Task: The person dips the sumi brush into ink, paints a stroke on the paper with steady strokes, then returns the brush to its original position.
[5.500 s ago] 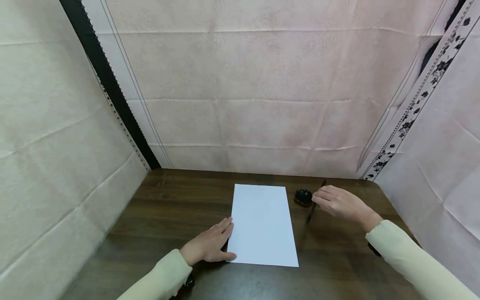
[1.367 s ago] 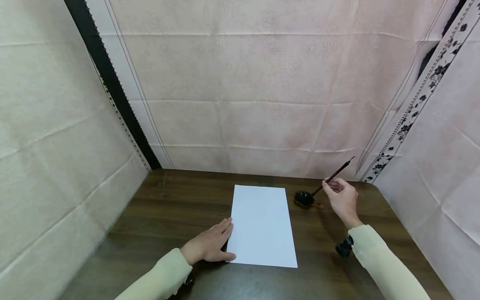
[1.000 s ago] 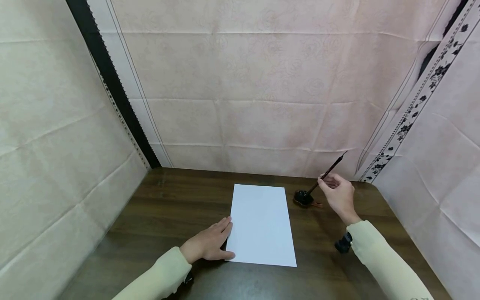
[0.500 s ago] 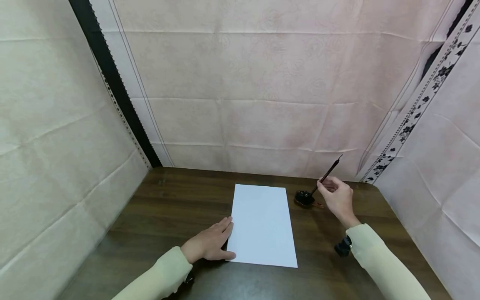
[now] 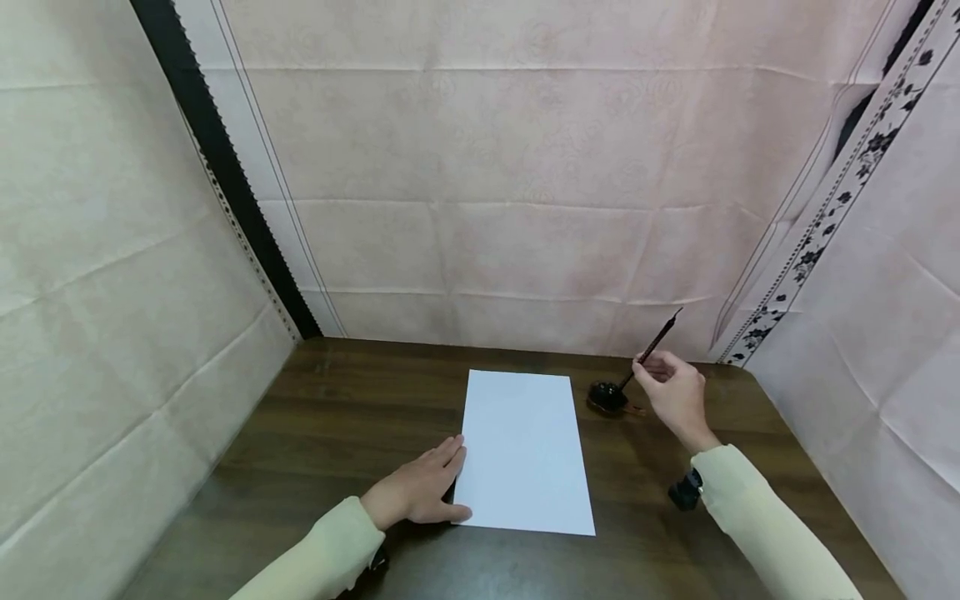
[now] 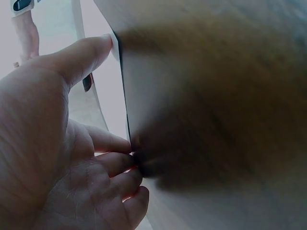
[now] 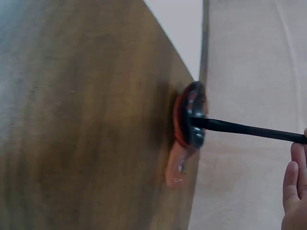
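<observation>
A white sheet of paper (image 5: pixel 525 450) lies on the table, and my left hand (image 5: pixel 420 487) rests on its lower left edge, thumb and fingers spread. In the left wrist view the thumb and fingertips meet the paper's edge (image 6: pixel 108 91). My right hand (image 5: pixel 678 400) pinches a dark ink brush (image 5: pixel 658 337) between thumb and fingers, partway up its handle. The brush slants, top end up to the right, and its lower end is down in a small black ink dish (image 5: pixel 602 402). In the right wrist view the dish (image 7: pixel 178 120) shows a reddish-brown outside and a stubby handle.
The brown wooden table (image 5: pixel 360 400) has a rounded far right corner. Pale cloth (image 5: pixel 480 250) hangs behind it and along both sides. The ink dish stands just right of the paper's upper right edge.
Earliest, the right hand held the brush beside the dish, lower end out front; now that end is in the dish. Lately the brush shifted slightly left. The left hand and paper stay put.
</observation>
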Demonstrator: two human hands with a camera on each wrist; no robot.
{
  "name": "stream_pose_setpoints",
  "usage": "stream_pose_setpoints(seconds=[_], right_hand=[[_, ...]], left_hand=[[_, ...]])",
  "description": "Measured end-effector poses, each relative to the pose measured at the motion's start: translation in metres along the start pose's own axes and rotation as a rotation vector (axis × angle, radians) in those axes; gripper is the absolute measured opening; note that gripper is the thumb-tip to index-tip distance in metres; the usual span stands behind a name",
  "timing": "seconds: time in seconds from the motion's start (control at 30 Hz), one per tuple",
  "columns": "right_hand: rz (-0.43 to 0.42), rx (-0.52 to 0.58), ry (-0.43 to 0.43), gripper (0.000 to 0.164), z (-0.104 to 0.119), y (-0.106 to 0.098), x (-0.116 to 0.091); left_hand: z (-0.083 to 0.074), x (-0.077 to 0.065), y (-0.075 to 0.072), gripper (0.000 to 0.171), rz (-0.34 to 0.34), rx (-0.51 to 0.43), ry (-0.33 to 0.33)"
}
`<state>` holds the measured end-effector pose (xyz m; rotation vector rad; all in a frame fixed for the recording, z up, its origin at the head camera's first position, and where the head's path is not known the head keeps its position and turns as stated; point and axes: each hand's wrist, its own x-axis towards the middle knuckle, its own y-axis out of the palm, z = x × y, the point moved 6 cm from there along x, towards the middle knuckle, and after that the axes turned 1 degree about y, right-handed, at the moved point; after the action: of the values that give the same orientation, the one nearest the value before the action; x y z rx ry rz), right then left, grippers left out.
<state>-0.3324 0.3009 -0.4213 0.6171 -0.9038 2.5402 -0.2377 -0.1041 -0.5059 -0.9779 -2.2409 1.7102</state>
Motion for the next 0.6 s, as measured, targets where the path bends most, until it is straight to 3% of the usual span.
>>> stream_pose_setpoints(seconds=[0.27, 0.6], right_hand=[[-0.014, -0.006, -0.043, 0.013, 0.001, -0.006, 0.001], [-0.073, 0.049, 0.066, 0.018, -0.01, -0.026, 0.008]], left_hand=[[-0.002, -0.004, 0.0, 0.1, -0.001, -0.006, 0.008], [-0.001, -0.003, -0.001, 0.1, -0.004, -0.003, 0.001]])
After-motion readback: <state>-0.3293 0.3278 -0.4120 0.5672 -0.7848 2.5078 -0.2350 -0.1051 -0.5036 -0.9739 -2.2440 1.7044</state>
